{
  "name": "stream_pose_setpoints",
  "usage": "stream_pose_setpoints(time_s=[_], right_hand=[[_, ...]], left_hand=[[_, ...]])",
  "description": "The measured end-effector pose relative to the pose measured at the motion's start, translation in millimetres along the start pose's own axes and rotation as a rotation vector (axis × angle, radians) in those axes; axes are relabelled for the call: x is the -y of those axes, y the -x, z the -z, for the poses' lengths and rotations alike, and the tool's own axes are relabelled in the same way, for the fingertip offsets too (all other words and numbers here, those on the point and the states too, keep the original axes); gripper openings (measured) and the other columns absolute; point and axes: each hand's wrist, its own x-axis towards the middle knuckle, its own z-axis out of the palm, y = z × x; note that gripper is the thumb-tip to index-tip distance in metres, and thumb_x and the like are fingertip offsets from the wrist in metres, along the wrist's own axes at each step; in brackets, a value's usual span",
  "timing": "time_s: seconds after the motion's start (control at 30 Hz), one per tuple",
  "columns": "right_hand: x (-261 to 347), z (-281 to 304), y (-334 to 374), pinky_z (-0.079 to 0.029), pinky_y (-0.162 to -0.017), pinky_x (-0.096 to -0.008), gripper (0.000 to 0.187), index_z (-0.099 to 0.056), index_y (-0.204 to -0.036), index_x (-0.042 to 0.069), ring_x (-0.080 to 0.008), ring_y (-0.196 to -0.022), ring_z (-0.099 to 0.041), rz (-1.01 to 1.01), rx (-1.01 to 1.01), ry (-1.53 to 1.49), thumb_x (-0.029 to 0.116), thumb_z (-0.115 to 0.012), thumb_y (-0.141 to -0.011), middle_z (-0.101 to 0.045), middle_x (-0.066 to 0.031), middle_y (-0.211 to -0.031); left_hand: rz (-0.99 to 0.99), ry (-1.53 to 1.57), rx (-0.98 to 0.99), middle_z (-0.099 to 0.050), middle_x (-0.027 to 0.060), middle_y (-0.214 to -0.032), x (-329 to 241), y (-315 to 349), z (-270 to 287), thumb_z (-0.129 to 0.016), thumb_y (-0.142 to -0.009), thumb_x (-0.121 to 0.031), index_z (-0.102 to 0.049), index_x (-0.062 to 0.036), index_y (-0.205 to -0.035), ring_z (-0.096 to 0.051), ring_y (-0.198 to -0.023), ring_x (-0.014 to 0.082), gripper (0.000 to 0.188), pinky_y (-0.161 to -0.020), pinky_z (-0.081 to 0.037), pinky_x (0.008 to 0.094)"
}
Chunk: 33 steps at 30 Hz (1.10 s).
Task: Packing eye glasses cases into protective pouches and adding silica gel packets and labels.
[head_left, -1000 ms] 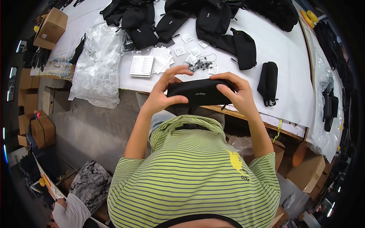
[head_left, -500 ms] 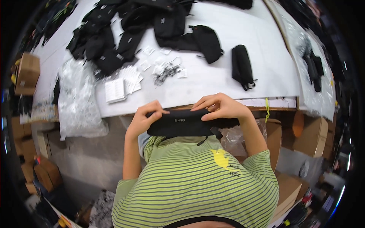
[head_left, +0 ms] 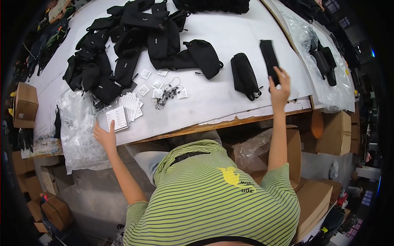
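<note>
Black pouches [head_left: 164,45] crowd the bench's [head_left: 209,98] upper left, white sachets [head_left: 145,74] and tangled cords [head_left: 167,95] below. At upper right, a slim black case [head_left: 268,55] meets the right hand's [head_left: 280,87] curved fingers — grip unclear; at left, the left hand [head_left: 106,138] spreads beside stacked white cards [head_left: 117,118].

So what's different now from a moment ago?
The left hand let go of the black pouch and moved left, beside the white card stack. The right hand took the pouch forward and right, over the table, past the second pouch. That one and the black pile stayed put.
</note>
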Motion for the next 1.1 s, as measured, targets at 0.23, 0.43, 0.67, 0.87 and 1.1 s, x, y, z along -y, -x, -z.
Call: stream_pose_setpoints(time_s=[0.23,0.43,0.67,0.87,1.1], right_hand=[[-36.8,-50.1,25.7,-0.044,-0.091,-0.0372,0.07,-0.04,-0.136,0.029,-0.0308,-0.113,-0.05,-0.17,0.258,-0.108,0.029,-0.072,-0.074,-0.044,-0.0127,-0.129],[-39.9,-74.7,24.5,-0.048,-0.082,-0.0402,0.076,-0.035,-0.138,0.028,-0.0346,-0.101,-0.056,-0.218,0.428,0.168,0.034,-0.073,-0.072,-0.052,-0.0154,-0.117],[15.9,-96.4,23.9,-0.035,-0.094,-0.0439,0.058,-0.047,-0.128,0.023,-0.03,-0.112,-0.044,0.08,-0.005,0.352,0.028,-0.069,-0.074,-0.048,-0.0104,-0.119],[113.6,-167.5,60.2,-0.046,-0.073,-0.0362,0.009,-0.063,-0.081,0.009,-0.0243,-0.084,-0.056,0.111,0.583,-0.296,0.015,-0.067,-0.075,-0.055,-0.0063,-0.079],[130.7,-229.7,61.5,-0.046,-0.066,-0.0355,0.015,-0.06,-0.078,0.006,-0.0253,-0.076,-0.057,0.113,0.652,-0.194,0.019,-0.067,-0.076,-0.056,-0.007,-0.079]], left_hand=[[0.054,-0.058,0.206,-0.052,0.0232,-0.114,0.8,22.1,-11.2,-0.065,-0.073,-0.058,-0.05,0.0024,-0.121,-0.047,-0.109,0.038,0.079,-0.093,-0.037,0.0456],[0.133,0.014,0.075,-0.055,0.018,-0.106,-21.2,19.6,-0.8,-0.076,-0.068,-0.034,-0.053,-0.0004,-0.106,-0.048,-0.103,0.0384,0.056,-0.088,-0.036,0.0476],[0.315,0.536,0.274,-0.057,0.0188,-0.101,-20.4,8.6,21.0,-0.064,-0.077,-0.011,-0.047,0.0067,-0.103,-0.058,-0.084,0.0305,0.035,-0.075,-0.046,0.037],[0.61,1.076,0.346,-0.047,0.0168,-0.124,-52.7,32.8,53.1,-0.052,-0.085,-0.006,-0.028,0.0062,-0.133,-0.049,-0.107,0.0211,0.054,-0.09,-0.04,0.0295],[0.621,1.16,0.484,-0.047,0.0139,-0.126,-78.9,65.4,71.8,-0.056,-0.089,-0.017,-0.026,0.0037,-0.137,-0.046,-0.112,0.0199,0.06,-0.096,-0.034,0.0283]])
